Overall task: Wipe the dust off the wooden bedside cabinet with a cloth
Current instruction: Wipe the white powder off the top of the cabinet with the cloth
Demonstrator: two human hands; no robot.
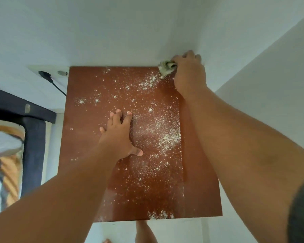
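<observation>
2 hands on the cabinet top (88, 155): right hand (189, 72) clenched the cloth (165, 69) at the far-right corner by the wall; left hand (118, 135) lay flat, fingers spread, empty. Dust (165, 135) lay nearer and leftward, so the stroke likely ran lengthwise toward the near edge.

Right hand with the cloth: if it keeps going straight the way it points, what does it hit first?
Most likely the white wall behind the cabinet; the right hand and cloth are already at the far right corner.
</observation>
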